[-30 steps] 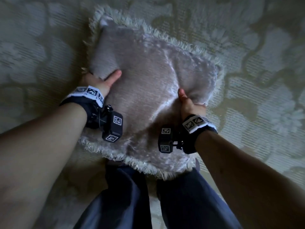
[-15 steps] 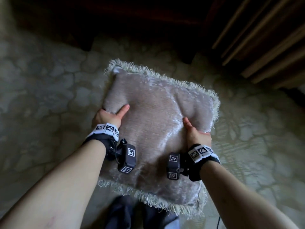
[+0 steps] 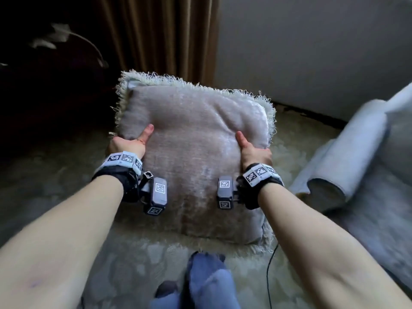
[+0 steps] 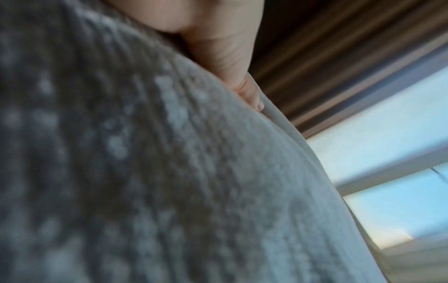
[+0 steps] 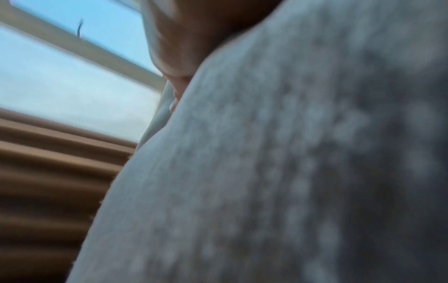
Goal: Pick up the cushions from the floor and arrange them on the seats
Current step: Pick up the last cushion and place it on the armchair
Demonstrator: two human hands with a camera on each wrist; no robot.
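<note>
A square beige cushion with a pale fringe hangs in the air in front of me, held flat-on in the head view. My left hand grips its left edge, thumb on the front face and fingers behind. My right hand grips the right edge the same way. In the left wrist view the cushion fills the frame with my thumb pressed into it. The right wrist view shows the cushion close up, blurred, beside part of my hand.
A grey sofa with a rolled arm stands at the right. Brown curtains hang behind the cushion, next to a grey wall. A dark piece of furniture sits at the left. Patterned carpet covers the floor; a thin black cable trails down.
I have lifted the cushion off the carpet and raised my head. The view went from floor only to curtains, wall and sofa. Both hands keep the same grip.
</note>
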